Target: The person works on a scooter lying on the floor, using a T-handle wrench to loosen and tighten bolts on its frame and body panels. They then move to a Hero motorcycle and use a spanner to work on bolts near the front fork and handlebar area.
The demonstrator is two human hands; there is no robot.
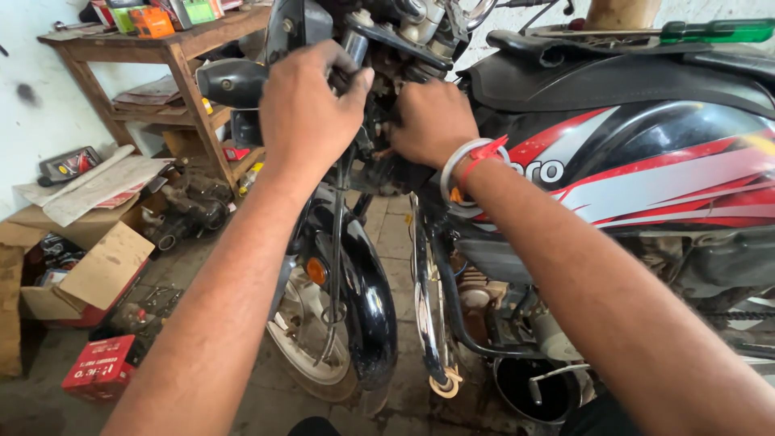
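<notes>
View from above of a motorcycle front end under work. At far left stands a brown wooden shelf rack carrying small boxes and papers; below it, on the tiled floor, lie open brown cardboard cartons and a small red carton. Right of these, the glossy black front mudguard curves over the spoked front wheel. The left hand is curled closed, fingers wrapped about the dark steering-head and fork-top assembly, just right of a black rounded indicator housing. The right hand, wearing a pale bangle and red thread at the wrist, is likewise closed, its fingertips buried in the same assembly from the right side; what they pinch, if anything, cannot be told. The assembly thus lies between the two hands, touching both, its long axis running steeply from far-top towards the near wheel; the left hand sits higher and farther along it, the right hand lower and closer to the frame. Farther right extends the black fuel tank with red and silver stripes, and on top of it, at the far right, rests a green-handled screwdriver.
</notes>
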